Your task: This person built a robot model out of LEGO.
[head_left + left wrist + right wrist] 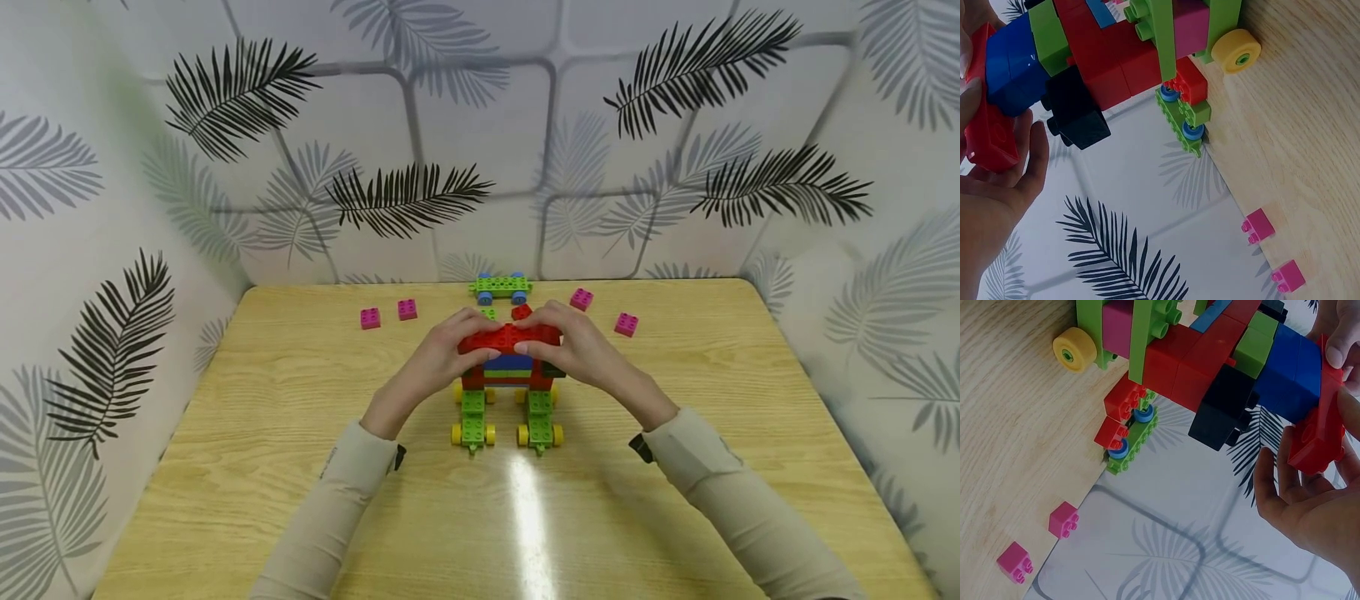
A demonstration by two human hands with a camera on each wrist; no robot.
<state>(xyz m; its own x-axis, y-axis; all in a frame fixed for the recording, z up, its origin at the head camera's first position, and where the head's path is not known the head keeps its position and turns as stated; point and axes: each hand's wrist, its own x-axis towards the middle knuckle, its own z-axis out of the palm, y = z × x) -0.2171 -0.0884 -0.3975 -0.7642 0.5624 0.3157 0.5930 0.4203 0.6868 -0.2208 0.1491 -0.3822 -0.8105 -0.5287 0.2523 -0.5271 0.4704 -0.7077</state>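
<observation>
In the head view, both hands meet over the top of an upright toy-brick figure. My left hand (pixel 438 354) grips the left end of a long red brick (pixel 504 337), and my right hand (pixel 588 348) holds its right end, thumbs toward me and fingers behind. Directly beneath it are blue bricks (pixel 1288 372), then a green brick (pixel 1255 349) and red bricks (pixel 1194 362). A black brick (pixel 1075 112) juts from the figure's side. Two green wheeled bases (pixel 473 410) with yellow wheels (pixel 558 435) carry the figure.
Behind the figure stands a green wheeled base (pixel 501 287) with blue wheels, near a loose red brick (pixel 522 312) and a small green brick (pixel 488 314). Pink bricks lie at the back left (pixel 407 309) and back right (pixel 627 324). A leaf-patterned wall (pixel 487 242) borders the wooden table (pixel 300 417).
</observation>
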